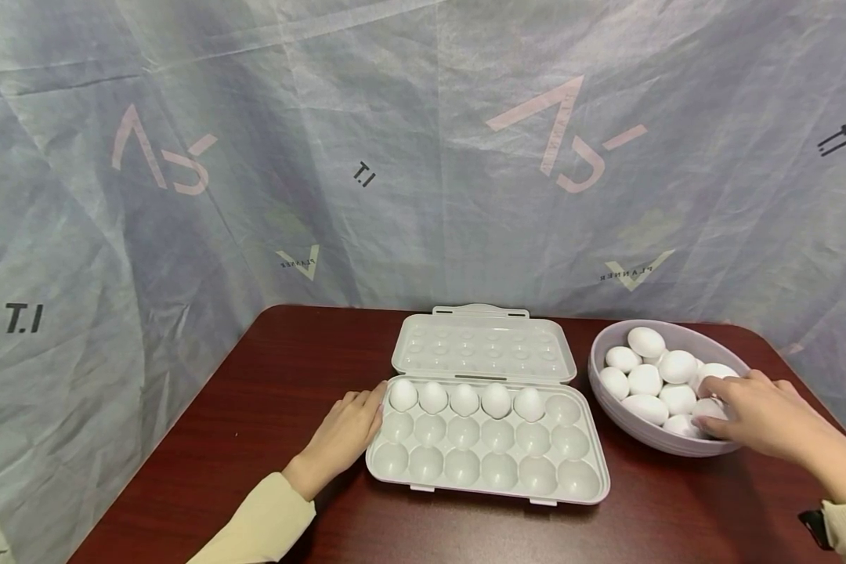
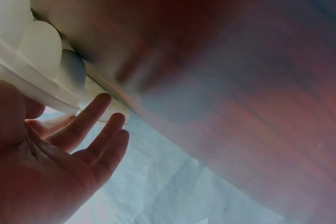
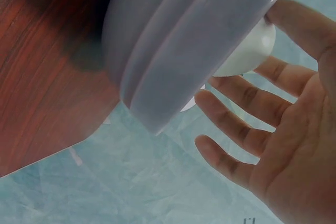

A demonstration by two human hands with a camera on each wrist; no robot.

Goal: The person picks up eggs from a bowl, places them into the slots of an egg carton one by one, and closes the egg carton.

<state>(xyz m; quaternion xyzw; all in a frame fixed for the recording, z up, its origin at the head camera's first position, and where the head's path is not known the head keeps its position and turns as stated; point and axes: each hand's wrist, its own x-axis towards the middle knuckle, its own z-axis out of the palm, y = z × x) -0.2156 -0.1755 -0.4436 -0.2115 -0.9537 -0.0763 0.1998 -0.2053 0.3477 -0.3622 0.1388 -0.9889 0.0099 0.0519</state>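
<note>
A white plastic egg tray (image 1: 481, 486) lies on the table with its lid (image 1: 484, 345) folded back. Several white eggs (image 1: 497, 400) sit in its far row; the last cup on the right there holds none. My left hand (image 1: 345, 431) rests against the tray's left edge, its outer fingers loosely extended in the left wrist view. To the right, a pale purple bowl (image 1: 609, 403) holds more white eggs (image 1: 645, 380). My right hand (image 1: 768, 411) reaches over its right rim, thumb and fingers about one egg (image 3: 251, 51). The fingertips' far sides are partly hidden.
Dark reddish-brown wood covers the table (image 1: 254, 399), which has rounded far corners. A grey-blue printed sheet (image 1: 409, 157) hangs right behind it. The bowl stands close to the tray's right end.
</note>
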